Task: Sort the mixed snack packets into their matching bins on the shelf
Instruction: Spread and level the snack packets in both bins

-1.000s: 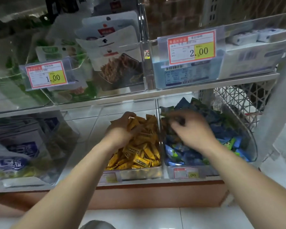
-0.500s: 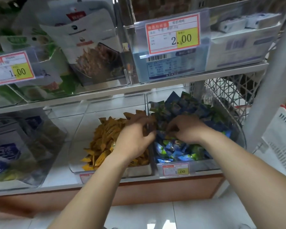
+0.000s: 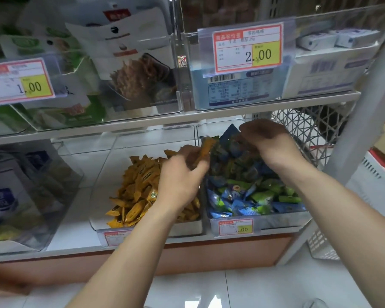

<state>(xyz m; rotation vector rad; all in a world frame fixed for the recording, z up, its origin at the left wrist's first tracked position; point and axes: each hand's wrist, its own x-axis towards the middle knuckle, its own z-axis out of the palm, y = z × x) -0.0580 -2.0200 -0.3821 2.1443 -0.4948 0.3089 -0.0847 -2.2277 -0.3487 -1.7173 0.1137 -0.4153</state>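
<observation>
Left bin [image 3: 98, 221] has the yellow ones. The left hand [image 3: 180, 183] pinches a yellow packet [image 3: 203, 150] right over the divider. The right hand [image 3: 269, 143] is curled into the blue pile [image 3: 242, 196] in the right bin [image 3: 280, 222], can't tell if it's gripping any. With a loose pinch that packet could drop back among the blue.

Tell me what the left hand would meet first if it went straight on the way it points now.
Probably the blue and green packets in the right bin: the left hand, holding a yellow packet, points toward them. Depth is unclear.
</observation>
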